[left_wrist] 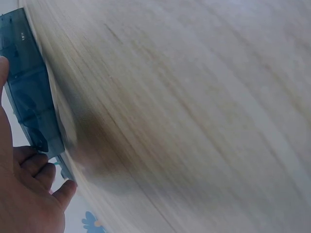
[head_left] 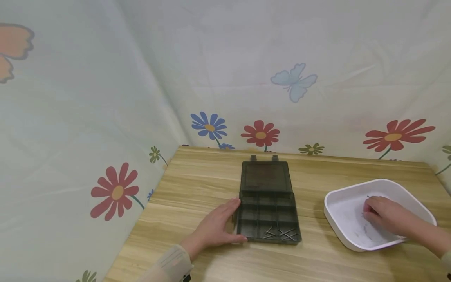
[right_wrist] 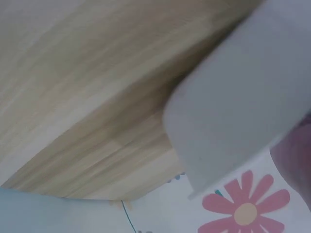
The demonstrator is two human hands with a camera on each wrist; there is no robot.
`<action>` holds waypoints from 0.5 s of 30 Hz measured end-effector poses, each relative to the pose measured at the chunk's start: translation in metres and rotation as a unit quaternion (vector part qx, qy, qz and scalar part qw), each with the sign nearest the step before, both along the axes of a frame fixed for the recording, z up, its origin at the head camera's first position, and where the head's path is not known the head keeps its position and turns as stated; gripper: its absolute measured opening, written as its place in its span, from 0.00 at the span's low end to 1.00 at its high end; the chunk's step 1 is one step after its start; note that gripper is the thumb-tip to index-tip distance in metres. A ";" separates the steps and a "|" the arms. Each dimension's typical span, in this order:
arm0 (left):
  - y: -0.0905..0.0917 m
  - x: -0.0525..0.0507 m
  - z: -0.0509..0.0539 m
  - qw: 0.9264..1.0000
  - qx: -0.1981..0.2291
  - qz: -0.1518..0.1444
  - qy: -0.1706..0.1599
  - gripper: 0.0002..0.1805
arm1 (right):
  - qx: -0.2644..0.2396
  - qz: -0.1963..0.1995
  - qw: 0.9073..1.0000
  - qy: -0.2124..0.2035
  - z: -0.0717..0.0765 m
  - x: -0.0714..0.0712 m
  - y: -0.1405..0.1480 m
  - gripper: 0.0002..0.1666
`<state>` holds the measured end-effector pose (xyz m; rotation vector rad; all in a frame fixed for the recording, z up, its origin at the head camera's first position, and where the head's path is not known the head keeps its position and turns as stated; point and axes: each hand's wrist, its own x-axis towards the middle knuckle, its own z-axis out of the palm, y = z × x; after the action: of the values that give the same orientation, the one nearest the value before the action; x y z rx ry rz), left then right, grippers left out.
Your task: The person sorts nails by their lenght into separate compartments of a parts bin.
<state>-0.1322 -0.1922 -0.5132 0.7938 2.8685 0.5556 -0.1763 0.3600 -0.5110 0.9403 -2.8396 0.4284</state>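
A dark translucent compartment box (head_left: 267, 209) lies on the table with its lid (head_left: 266, 176) folded back. Thin metal pins (head_left: 288, 234), perhaps nails or screws, lie in its front middle and front right compartments. My left hand (head_left: 220, 225) rests against the box's left side, fingers along that side and thumb at the front left corner. In the left wrist view its fingers (left_wrist: 41, 170) touch the box. Inside a white tray (head_left: 347, 239) to the right, my right hand (head_left: 385, 213) reaches down with bent fingers. A tiny dark piece shows by its fingertips; whether they pinch it is hidden.
Small dark bits (head_left: 366, 231) lie on the tray floor. The wooden table (head_left: 201, 176) ends at a flower-printed cloth (head_left: 232, 98) behind and on the left. In the right wrist view the tray's outer wall (right_wrist: 233, 107) blocks most of the right hand.
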 end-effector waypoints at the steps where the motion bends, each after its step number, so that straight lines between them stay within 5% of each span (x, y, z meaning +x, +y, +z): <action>1: 0.000 0.000 0.000 1.000 0.000 -0.001 -0.001 0.66 | -0.004 -0.005 1.000 0.000 0.004 -0.001 -0.002 0.18; 7: 0.000 0.000 0.001 1.000 0.000 0.000 -0.003 0.67 | -0.034 -0.017 0.999 -0.013 0.040 -0.004 -0.026 0.13; 15: 0.000 -0.001 0.000 1.000 0.001 -0.002 -0.004 0.67 | -0.098 0.060 0.993 0.024 0.071 0.000 -0.078 0.18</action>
<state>-0.1332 -0.1925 -0.5137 0.7970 2.8595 0.5608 -0.1760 0.2819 -0.4397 1.0681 -2.6477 0.6734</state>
